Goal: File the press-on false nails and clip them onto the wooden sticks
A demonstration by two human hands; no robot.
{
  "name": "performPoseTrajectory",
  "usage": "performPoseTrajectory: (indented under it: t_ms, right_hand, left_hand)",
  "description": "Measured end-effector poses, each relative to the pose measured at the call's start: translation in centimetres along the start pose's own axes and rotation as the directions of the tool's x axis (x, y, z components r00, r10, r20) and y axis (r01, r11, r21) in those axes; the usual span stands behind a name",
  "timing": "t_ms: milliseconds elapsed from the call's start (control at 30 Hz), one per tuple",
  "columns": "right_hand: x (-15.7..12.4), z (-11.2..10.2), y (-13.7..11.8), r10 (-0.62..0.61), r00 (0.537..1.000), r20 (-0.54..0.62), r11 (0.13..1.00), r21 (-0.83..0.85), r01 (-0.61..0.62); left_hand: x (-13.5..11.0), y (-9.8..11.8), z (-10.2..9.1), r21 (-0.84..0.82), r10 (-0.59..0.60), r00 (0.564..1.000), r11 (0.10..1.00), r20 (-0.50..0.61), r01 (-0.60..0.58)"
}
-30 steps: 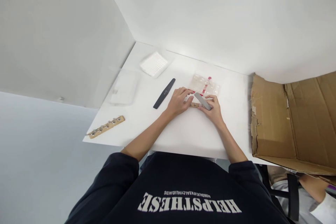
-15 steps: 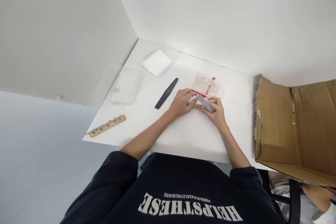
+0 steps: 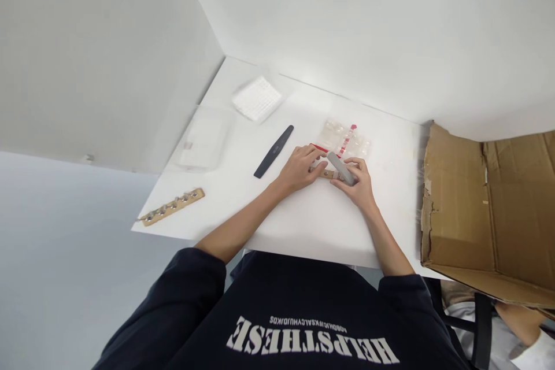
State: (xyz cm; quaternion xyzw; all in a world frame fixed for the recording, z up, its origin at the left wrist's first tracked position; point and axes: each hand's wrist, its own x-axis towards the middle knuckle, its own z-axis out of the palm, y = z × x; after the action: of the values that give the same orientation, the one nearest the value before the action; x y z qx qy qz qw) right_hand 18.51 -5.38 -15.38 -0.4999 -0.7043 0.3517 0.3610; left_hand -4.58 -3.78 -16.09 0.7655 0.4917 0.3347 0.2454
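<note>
My right hand (image 3: 356, 184) grips a thick grey bar like a nail file (image 3: 340, 168), its upper end slanting toward my left hand. My left hand (image 3: 302, 170) is closed with thumb and forefinger on the left end of a wooden strip with metal knobs (image 3: 328, 174). This strip lies partly under the grey bar, and the fingers hide its ends. Just behind both hands is a clear plastic sheet with a red band (image 3: 347, 142), carrying small clear pieces. A red edge (image 3: 318, 148) shows beside my left fingertips.
A black nail file (image 3: 274, 151) lies left of my hands. Another wooden strip with metal knobs (image 3: 173, 206) is near the table's left corner. Farther back are a white gridded pack (image 3: 256, 98) and a clear plastic sheet (image 3: 203, 141). An opened cardboard box (image 3: 459, 208) stands right; a person sits below it.
The grey bar's upper end has shifted slightly to the right. Both hands keep nearly the same place and hold. The whole view has moved a little.
</note>
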Motion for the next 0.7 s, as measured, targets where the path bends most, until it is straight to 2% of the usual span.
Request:
performPoseTrajectory:
  t_ms: [400, 700]
  right_hand:
    - [-0.10, 0.11, 0.13, 0.008, 1.000, -0.013, 1.000, -0.018, -0.008]
    - [0.08, -0.03, 0.20, 0.016, 0.999, 0.036, 0.999, 0.033, -0.017]
  left_hand:
    - [0.05, 0.02, -0.10, 0.005, -0.004, 1.000, 1.000, 0.009, 0.004]
    - [0.09, -0.20, -0.04, 0.006, 0.015, 0.999, 1.000, 0.043, -0.015]
